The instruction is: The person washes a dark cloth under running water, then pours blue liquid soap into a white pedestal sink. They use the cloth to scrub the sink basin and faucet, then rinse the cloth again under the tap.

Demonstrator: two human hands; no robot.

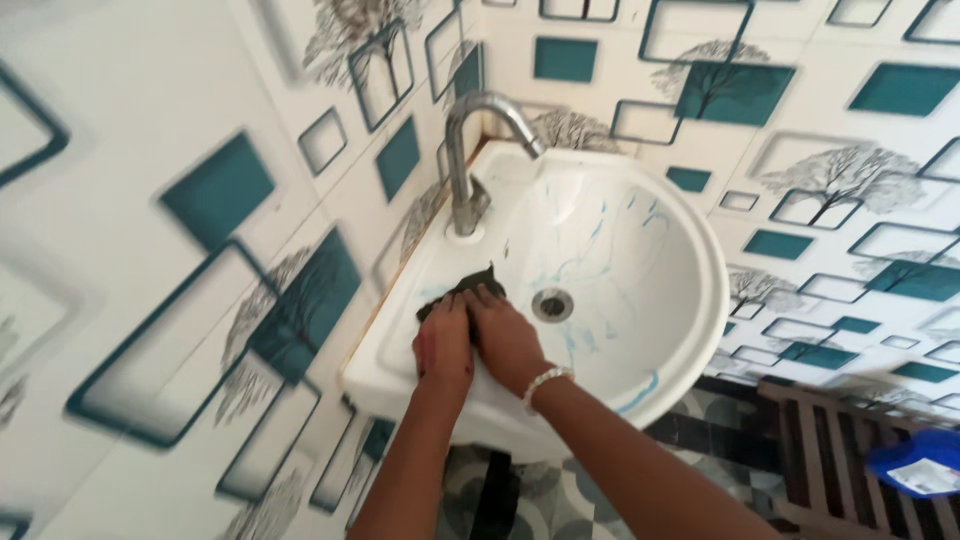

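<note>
A white corner wash basin point(690, 250) hangs on the tiled wall, streaked inside with blue liquid around the metal drain point(552, 304). A dark scrubbing pad point(470, 285) lies on the basin's left inner rim. My left hand point(443, 340) and my right hand point(508, 335) both press down on the pad, side by side and touching. A white bead bracelet point(541, 382) circles my right wrist. The chrome tap point(472, 160) stands just behind my hands, its spout curving over the bowl.
Walls with teal squares and tree prints point(220, 190) close in on the left and behind. A brown wooden slatted rack point(830, 450) stands at the lower right with a blue packet point(920, 462) on it. Patterned floor tiles point(560, 500) show below the basin.
</note>
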